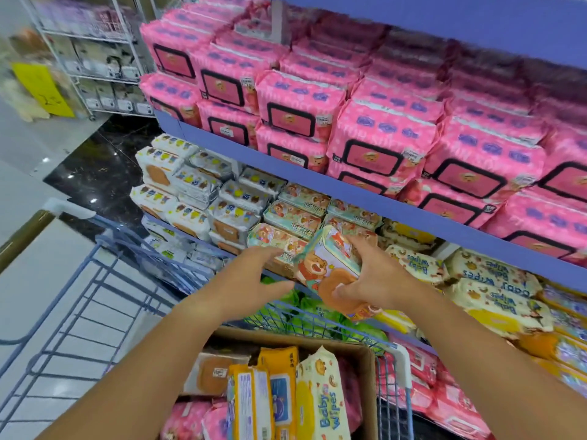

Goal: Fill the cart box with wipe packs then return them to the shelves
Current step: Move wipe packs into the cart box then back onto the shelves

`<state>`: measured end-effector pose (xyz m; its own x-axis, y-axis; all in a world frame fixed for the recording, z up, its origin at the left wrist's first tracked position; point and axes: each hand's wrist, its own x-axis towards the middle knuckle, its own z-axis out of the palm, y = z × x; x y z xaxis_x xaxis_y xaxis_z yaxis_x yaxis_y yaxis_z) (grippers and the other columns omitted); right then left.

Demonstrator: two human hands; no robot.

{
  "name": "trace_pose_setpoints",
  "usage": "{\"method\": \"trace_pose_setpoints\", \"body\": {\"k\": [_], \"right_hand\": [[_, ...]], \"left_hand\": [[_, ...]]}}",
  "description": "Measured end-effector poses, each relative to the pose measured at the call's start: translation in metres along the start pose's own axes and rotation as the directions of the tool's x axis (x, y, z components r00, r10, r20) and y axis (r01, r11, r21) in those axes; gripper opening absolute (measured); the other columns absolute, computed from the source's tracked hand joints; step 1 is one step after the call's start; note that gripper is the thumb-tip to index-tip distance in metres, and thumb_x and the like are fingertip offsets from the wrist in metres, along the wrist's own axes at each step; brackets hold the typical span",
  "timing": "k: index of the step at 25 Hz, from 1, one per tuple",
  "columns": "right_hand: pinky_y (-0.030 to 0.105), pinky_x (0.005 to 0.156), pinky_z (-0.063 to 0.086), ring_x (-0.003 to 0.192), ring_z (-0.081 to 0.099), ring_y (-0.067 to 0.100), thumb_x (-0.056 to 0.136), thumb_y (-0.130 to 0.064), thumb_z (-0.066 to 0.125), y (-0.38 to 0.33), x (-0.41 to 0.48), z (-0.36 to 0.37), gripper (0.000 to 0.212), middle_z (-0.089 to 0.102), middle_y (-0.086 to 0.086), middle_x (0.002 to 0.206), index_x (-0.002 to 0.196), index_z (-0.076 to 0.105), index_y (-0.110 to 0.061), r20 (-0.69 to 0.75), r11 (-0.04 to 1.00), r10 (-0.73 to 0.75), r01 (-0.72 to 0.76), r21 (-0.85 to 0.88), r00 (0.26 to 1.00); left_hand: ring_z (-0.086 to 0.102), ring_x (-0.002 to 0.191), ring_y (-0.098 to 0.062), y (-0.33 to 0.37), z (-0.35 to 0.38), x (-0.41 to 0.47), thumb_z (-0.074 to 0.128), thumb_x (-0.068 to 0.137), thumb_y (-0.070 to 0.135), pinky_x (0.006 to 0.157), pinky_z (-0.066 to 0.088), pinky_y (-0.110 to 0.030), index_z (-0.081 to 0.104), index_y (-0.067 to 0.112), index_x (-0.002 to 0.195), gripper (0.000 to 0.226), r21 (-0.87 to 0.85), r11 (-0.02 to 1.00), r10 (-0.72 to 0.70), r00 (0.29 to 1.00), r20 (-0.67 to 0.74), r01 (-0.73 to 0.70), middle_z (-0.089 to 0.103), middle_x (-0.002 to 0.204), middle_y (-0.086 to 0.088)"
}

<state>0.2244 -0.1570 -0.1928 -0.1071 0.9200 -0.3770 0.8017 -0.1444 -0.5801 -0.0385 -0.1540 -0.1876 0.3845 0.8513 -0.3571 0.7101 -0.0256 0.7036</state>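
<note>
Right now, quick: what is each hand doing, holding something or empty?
Left hand: open, fingers spread, holding nothing.
Right hand: grips a bear-print wipe pack.

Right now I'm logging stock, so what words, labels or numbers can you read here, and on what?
"Baby Wipes": on the cream pack standing in the cardboard box.
"Baby Wipes", upside down: on the cream shelf packs at right.
Too blurred to read: the lettering on the pink packs, the print on the teal bear pack held in the right hand, and the mark on the yellow sign.
</note>
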Motion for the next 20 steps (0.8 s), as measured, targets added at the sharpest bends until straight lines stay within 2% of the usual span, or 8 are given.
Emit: {"method": "trace_pose_setpoints", "body": {"k": [2,4,6,7,9,13,17,20], "right_hand": [[0.038,0.104,0.044,0.135,0.043,0.023,0.067,-0.051,0.081,0.027,0.028,0.014,0.111,0.039,0.0,0.153,0.157,0.02,-0.028,-0.035,0.986,0.044,-0.049,-0.157,0.998],[0.042,0.105,0.043,0.137,0.039,0.028,0.071,-0.056,0.071,0.048,0.052,0.026,0.106,0.038,0.005,0.153,0.157,0.017,-0.026,-0.03,0.956,0.077,-0.083,-0.283,0.997],[0.045,0.105,0.043,0.135,0.041,0.031,0.075,-0.061,0.068,0.06,0.076,0.038,0.104,0.041,0.007,0.149,0.157,0.014,-0.027,-0.018,0.923,0.088,-0.088,-0.376,0.996],[0.044,0.106,0.042,0.135,0.042,0.031,0.076,-0.062,0.068,0.066,0.087,0.044,0.103,0.043,0.007,0.148,0.157,0.014,-0.028,-0.02,0.905,0.088,-0.088,-0.417,0.996],[0.044,0.108,0.038,0.134,0.042,0.033,0.079,-0.062,0.068,0.079,0.109,0.053,0.1,0.044,0.009,0.147,0.156,0.014,-0.028,-0.024,0.879,0.082,-0.083,-0.47,0.996],[0.046,0.113,0.031,0.134,0.04,0.035,0.081,-0.056,0.069,0.104,0.138,0.073,0.098,0.042,0.011,0.146,0.155,0.012,-0.027,-0.028,0.847,0.092,-0.093,-0.523,0.995],[0.049,0.117,0.028,0.135,0.037,0.037,0.082,-0.055,0.07,0.116,0.166,0.094,0.094,0.04,0.013,0.144,0.152,0.018,-0.019,-0.086,0.82,0.08,-0.114,-0.561,0.993],[0.048,0.116,0.028,0.135,0.035,0.037,0.08,-0.045,0.074,0.124,0.18,0.113,0.096,0.037,0.014,0.143,0.152,0.018,-0.016,-0.114,0.801,0.005,-0.072,-0.595,0.993]], "left_hand": [[0.033,0.147,-0.014,-0.037,0.012,0.009,0.061,0.095,0.054,0.118,0.034,-0.034,0.031,0.031,0.156,0.073,0.186,0.982,-0.028,0.998,0.05,0.018,0.029,0.164,0.009],[0.029,0.15,-0.015,-0.065,0.022,0.024,0.048,0.095,0.064,0.122,0.029,-0.036,0.03,0.03,0.157,0.073,0.318,0.948,-0.033,0.997,0.074,0.008,0.029,0.165,0.007],[0.025,0.151,-0.015,-0.09,0.03,0.038,0.014,0.077,0.088,0.124,0.023,-0.037,0.028,0.033,0.158,0.098,0.44,0.898,-0.065,0.993,0.096,0.016,0.03,0.164,0.009],[0.025,0.151,-0.015,-0.105,0.036,0.043,-0.003,0.066,0.092,0.124,0.021,-0.04,0.029,0.036,0.157,0.112,0.499,0.867,-0.084,0.992,0.099,0.023,0.032,0.162,0.011],[0.03,0.147,-0.015,-0.134,0.05,0.05,-0.019,0.061,0.093,0.121,0.027,-0.045,0.037,0.042,0.152,0.119,0.571,0.821,-0.073,0.996,0.058,0.027,0.04,0.155,0.015],[0.035,0.136,-0.013,-0.16,0.065,0.062,-0.011,0.065,0.098,0.11,0.04,-0.039,0.054,0.044,0.139,0.112,0.466,0.881,-0.056,0.996,-0.07,0.082,0.052,0.134,0.018],[0.027,0.139,-0.016,-0.157,0.071,0.065,0.021,0.079,0.086,0.117,0.03,-0.035,0.055,0.038,0.141,0.086,0.364,0.923,-0.107,0.991,-0.076,0.127,0.049,0.132,0.018],[0.028,0.135,-0.014,-0.162,0.074,0.066,0.013,0.073,0.097,0.116,0.03,-0.036,0.056,0.041,0.139,0.097,0.359,0.925,-0.102,0.991,-0.084,0.126,0.046,0.124,0.023]]}}
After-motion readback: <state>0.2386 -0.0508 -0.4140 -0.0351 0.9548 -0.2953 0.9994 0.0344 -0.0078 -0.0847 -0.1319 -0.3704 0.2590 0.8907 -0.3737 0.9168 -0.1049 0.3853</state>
